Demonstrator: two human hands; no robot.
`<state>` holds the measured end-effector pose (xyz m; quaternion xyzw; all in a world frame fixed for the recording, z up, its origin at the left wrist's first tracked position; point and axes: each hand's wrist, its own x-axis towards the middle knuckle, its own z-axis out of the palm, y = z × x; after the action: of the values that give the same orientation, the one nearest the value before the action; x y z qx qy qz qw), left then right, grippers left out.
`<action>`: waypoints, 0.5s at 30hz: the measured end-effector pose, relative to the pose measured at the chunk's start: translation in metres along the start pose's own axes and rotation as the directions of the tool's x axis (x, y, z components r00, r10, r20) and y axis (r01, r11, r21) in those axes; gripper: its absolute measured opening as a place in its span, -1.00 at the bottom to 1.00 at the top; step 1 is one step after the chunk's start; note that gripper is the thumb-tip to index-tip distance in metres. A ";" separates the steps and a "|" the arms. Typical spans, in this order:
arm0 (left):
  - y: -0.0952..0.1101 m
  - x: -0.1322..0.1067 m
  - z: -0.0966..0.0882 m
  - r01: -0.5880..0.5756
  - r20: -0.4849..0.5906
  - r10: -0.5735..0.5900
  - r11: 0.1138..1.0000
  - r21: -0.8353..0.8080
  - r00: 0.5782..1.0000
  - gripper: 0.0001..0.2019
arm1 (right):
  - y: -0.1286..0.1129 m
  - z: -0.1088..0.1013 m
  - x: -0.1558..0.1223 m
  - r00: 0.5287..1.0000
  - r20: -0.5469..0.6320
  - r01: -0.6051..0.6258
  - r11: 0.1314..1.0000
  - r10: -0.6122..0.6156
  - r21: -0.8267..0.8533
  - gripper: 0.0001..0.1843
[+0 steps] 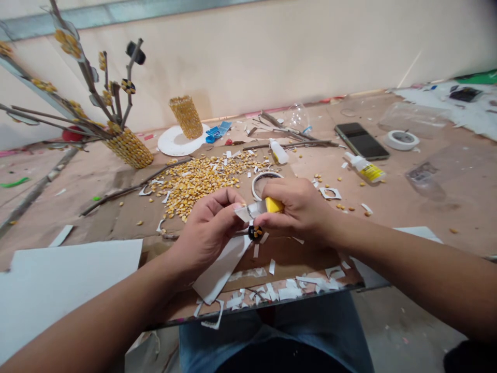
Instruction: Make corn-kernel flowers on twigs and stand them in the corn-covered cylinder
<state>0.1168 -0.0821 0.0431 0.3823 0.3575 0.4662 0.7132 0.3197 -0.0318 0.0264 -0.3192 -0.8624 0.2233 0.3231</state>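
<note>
Paper scraps (272, 292) are scattered along the near table edge. Behind the hands, a pile of corn kernels (198, 181), a tape ring (264, 181), a glue bottle (365, 168) and a phone (361, 141) are noted. A small yellow-capped glue tube (267, 206) is pinched in the right hand (298, 210). A white paper piece (245, 213) is clamped by the left hand (207, 228) at the tube's tip, above a small black disc (255, 232) bearing kernels.

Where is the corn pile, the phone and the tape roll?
corn pile (198, 181): head view, middle of the heap.
phone (361, 141): head view, centre of its dark screen.
tape roll (403, 140): head view, on its white ring.
</note>
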 end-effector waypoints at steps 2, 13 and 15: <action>0.000 -0.001 -0.001 -0.030 0.041 0.031 0.999 -0.012 0.999 -0.85 | 0.004 -0.001 0.001 0.999 -0.029 -0.045 0.999 0.045 -0.001 -0.27; 0.001 0.000 -0.006 -0.103 -0.022 0.115 0.949 0.297 0.993 -0.80 | 0.030 -0.010 0.013 0.941 -0.234 -0.201 0.959 0.246 0.200 -0.52; 0.005 0.002 -0.008 -0.096 -0.055 0.145 0.851 0.516 0.988 -0.83 | 0.018 -0.010 0.010 0.971 -0.175 -0.121 0.964 0.165 0.238 -0.69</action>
<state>0.1085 -0.0772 0.0442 0.5578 0.4761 0.4153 0.5382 0.3279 -0.0104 0.0266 -0.3624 -0.7706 0.3106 0.4224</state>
